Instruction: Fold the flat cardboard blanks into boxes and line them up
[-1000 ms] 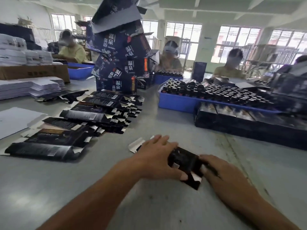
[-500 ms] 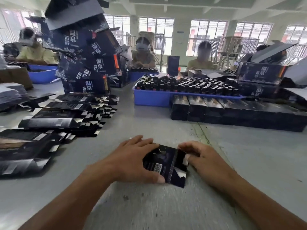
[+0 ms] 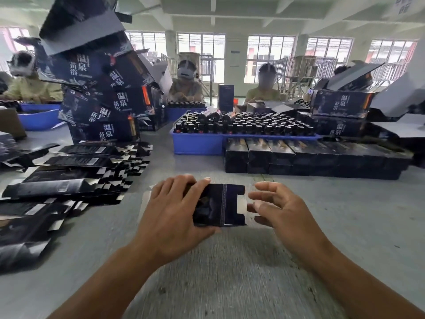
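Grey tabletop (image 3: 345,226) stretches across a bright workshop with tall windows, and your two bare hands meet over it near your edge. Your left hand (image 3: 174,210) grips a dark cardboard blank (image 3: 220,204), fingers curled over its far edge and the thumb tucked along the near edge, so the piece sits clamped between them. Your right hand (image 3: 278,208) is just beside the blank's right end, fingers loosely bent; its fingertips (image 3: 251,207) sit at the pale end flap, though whether they pinch it or only touch it cannot be told.

Left of your grip, flat blanks (image 3: 69,180) lie fanned in overlapping rows on the table. Beyond those, a leaning heap of large printed cartons (image 3: 101,93) rises high. Straight past your grip, a row of folded boxes (image 3: 299,157) stands side by side, touching one another. Behind that row, a blue tray (image 3: 197,143) holds many dark bottles (image 3: 253,125) packed upright. Farther right, more large cartons (image 3: 340,104) sit with lids raised. Other workers sit across the table.
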